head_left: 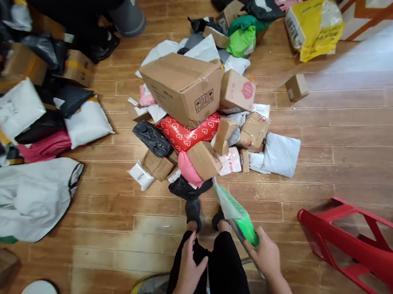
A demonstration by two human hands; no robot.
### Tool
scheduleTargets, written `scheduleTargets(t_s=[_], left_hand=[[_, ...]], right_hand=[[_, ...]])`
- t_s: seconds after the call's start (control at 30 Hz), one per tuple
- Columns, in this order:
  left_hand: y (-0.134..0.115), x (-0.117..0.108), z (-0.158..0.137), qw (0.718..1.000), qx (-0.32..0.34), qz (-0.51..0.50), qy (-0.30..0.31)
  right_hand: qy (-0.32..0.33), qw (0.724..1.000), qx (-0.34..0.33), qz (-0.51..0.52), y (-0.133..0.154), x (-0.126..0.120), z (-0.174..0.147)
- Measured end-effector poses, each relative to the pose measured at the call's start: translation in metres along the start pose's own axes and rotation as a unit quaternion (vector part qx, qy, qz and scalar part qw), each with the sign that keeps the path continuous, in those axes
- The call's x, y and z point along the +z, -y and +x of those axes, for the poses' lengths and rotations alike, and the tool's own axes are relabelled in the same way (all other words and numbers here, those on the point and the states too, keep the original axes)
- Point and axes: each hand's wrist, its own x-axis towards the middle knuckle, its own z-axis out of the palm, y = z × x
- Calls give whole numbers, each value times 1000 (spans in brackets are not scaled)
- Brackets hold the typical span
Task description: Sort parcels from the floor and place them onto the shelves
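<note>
From the head camera, the person sits just short of a heap of parcels topped by a large cardboard box [183,87]. The right hand [265,255] has its fingers closed around a green plastic mailer [233,211], which slants up toward the heap's near edge. The left hand [189,265] rests on the knee, fingers loosely curled and holding nothing. This looks like sorting, one parcel in hand; placing it calls for a clear reach sideways past the red stool [357,250].
</note>
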Motion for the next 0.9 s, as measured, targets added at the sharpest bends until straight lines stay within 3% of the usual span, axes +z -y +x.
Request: scheduleTargets(t_s=[0.1,0.23,0.37,0.47,0.6,0.67,0.77,0.8,0.87,0.9], left_hand=[[-34,-7,-1,991,113,68,24],[-70,-26,2,982,170,17,82],[-66,-51,4,965,170,24,196],[-42,-68,4,972,164,38,161],[-13,-80,-2,990,140,2,32],[0,-80,-6,991,128,9,-40],[24,-78,-9,986,105,31,-129],[35,-80,-9,984,90,30,-153],[61,-89,-6,979,52,9,-197],[77,-97,-4,977,24,-8,-214]], right_hand=[[56,989,-133,-22,17,-32,-11],[141,960,-242,-10,58,-61,-28],[199,938,-280,35,97,-62,-39],[213,931,-285,78,126,-55,-42],[228,923,-276,141,162,-46,-27],[295,893,-257,221,176,-32,-4],[425,808,-146,381,193,20,54],[415,814,-103,393,197,47,79],[308,881,5,359,201,109,128],[282,896,42,341,200,142,151]])
